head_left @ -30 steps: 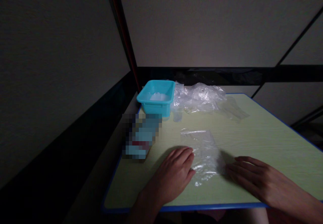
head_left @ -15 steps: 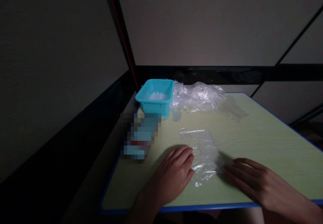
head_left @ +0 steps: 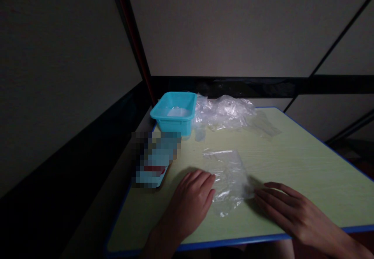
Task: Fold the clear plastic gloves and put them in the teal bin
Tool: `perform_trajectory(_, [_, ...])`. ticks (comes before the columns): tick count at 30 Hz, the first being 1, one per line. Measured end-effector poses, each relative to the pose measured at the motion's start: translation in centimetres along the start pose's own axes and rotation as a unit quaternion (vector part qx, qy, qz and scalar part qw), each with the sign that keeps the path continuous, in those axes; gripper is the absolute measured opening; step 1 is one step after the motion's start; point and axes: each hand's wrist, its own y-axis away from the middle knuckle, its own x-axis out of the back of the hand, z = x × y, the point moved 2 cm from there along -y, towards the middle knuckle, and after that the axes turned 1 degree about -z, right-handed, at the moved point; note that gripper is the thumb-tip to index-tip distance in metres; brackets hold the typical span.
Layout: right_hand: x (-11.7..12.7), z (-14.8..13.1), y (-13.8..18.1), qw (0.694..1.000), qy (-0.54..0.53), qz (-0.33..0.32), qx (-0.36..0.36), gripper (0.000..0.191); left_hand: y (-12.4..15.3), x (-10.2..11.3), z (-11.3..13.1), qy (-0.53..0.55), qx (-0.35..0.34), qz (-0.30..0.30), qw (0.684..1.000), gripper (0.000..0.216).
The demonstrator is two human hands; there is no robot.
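A thin clear plastic bag [head_left: 229, 177] lies flat and slightly wrinkled on the table in front of me. At its left edge rests my left hand [head_left: 193, 200], palm down, fingers loosely bent and the thumb a little apart; its fingertips touch the film. My right hand [head_left: 292, 210] lies low on the other side with its fingers stretched out, their tips at the bag's lower right edge. The underside of both hands is hidden, and so is the right thumb.
The pale table [head_left: 295, 165] has a blue edge. Toward the back left stands a turquoise plastic basket [head_left: 175, 124] with something whitish inside. Beside it lies a heap of clear plastic bags [head_left: 230, 111]. A pixelated flat object [head_left: 159, 157] lies at the left edge. Walls close in behind and left.
The whole view has shifted slightly, so things appear a little further left. Both hands stay at the edges of the bag, with hardly any movement against it.
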Motion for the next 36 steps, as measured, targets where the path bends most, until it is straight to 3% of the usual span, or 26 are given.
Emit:
perform_trajectory(11, [-0.2,-0.2,0.3,0.998,-0.053,0.014,-0.028,0.038,-0.2,0.0,-0.1,-0.005,0.010,-0.009,1.000,0.016])
perform_trajectory(18, [-0.3,-0.1,0.7,0.997,-0.072,-0.010,-0.020,0.037,-0.1,-0.1,-0.2,0.000,0.006,-0.006,1.000,0.017])
perform_trajectory(27, [-2.4,3.3,-0.7,0.999,-0.014,-0.035,0.032,0.030,0.0,-0.3,-0.6,0.011,-0.002,0.022,1.000,0.026])
perform_trajectory(36, [-4.2,5.0,-0.8,0.993,-0.105,-0.034,0.046,0.029,0.5,-1.0,-1.9,0.019,0.054,0.051,0.997,0.041])
